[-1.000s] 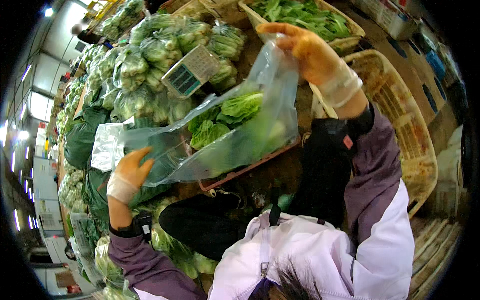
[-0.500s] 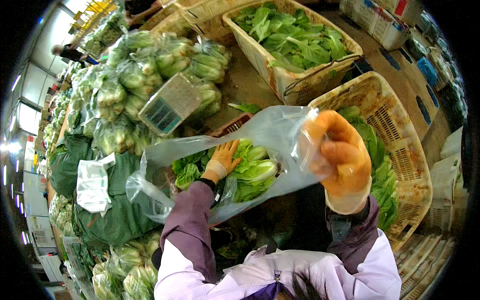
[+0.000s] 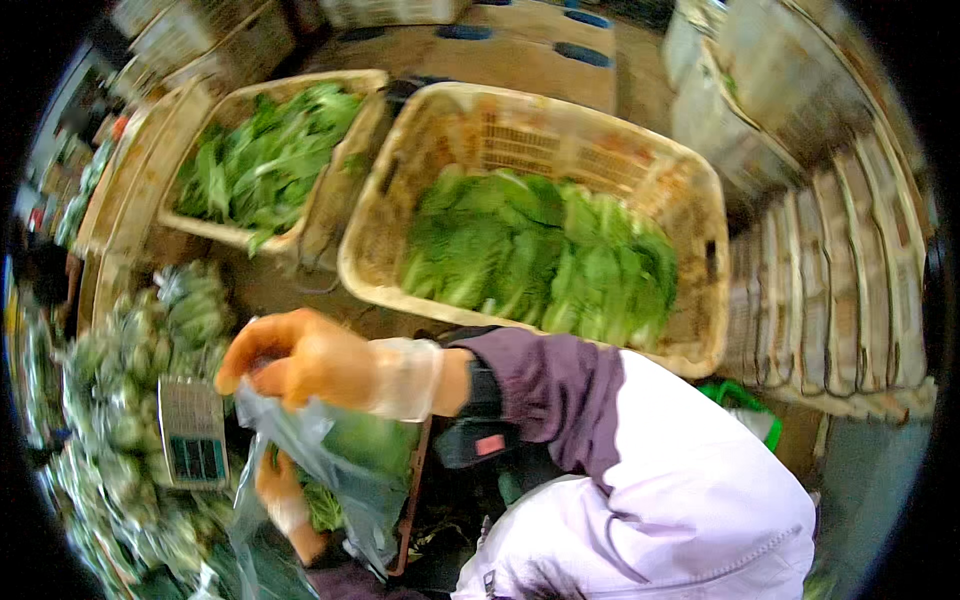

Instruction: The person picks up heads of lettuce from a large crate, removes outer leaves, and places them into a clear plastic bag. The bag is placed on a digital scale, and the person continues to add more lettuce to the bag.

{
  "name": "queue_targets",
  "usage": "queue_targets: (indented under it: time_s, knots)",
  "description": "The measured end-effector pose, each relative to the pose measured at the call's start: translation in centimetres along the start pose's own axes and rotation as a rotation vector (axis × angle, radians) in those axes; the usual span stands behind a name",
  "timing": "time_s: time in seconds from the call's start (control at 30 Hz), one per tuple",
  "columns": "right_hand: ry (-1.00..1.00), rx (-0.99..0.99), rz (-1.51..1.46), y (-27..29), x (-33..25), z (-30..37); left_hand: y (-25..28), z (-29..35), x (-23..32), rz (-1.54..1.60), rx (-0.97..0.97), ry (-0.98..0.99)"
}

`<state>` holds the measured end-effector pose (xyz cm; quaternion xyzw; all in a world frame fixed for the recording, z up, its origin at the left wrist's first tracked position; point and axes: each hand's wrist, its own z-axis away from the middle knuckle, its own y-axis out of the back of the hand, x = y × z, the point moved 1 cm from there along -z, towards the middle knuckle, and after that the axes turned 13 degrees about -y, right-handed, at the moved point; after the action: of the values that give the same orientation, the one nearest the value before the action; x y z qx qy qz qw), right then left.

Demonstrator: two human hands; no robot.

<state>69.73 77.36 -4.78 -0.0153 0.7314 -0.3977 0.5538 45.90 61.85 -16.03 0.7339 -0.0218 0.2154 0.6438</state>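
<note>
While the clear plastic bag hangs with its mouth gathered upward, the right hand, in an orange glove with a pale translucent cuff, is at the bag's upper edge, its fingers curled nearly closed with the film caught beneath them. The left hand, gloved alike, is lower down at the bag's left side, partly covered by the film; its fingers point up, but how far they are spread, and whether they grip anything, I cannot tell. Leafy greens show within the bag, bright and ruffled between its folds, and a reddish-brown tray shows its edge just right of the bag. Left of the bag is a scale with a dark display, and past the scale are heaped bagged vegetables, blurred. Beyond the bag and to its right, a large cream crate holds overlapping rows of green heads; straight beyond the bag, a smaller crate is piled with loose leaves. Well to the bag's right are stacked pale crates.
</note>
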Motion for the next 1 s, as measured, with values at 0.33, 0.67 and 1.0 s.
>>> queue_targets:
  time_s: [0.33, 0.67, 1.0]
  knots:
    - [-0.049, 0.581, 1.232, 3.5, 2.9, -1.8, -7.5, 10.9, -11.5, 0.015, 0.075, 0.288]
    - [0.422, 0.73, 2.024, -9.5, 12.7, 5.7, 8.3, 22.5, -5.8, 0.69, 0.059, 0.234]
    - [0.151, 0.206, 0.828, 0.1, 1.1, 20.0, 11.1, 21.6, 9.7, 1.01, 0.541, -0.403]
